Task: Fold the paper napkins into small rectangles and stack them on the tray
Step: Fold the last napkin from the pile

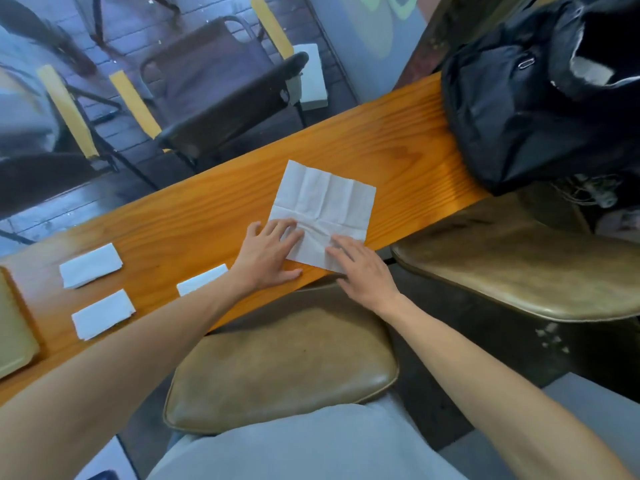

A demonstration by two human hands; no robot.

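On the wooden counter (398, 140), an unfolded napkin (325, 202) lies flat under your hands: left hand (268, 252) and right hand (362, 268) press its near edge with straight fingers, gripping nothing. The step appears to be the first fold; next, lift the near edge onto the far one. Three folded napkins (90, 265) wait near the tray (14, 334), unstacked. A black bag (540, 109) sits well apart, obstructing nothing.

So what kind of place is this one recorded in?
Probably a café or small eatery: a narrow wooden counter along a window, cushioned stools at it, folding chairs outside, and paper napkins being prepared.
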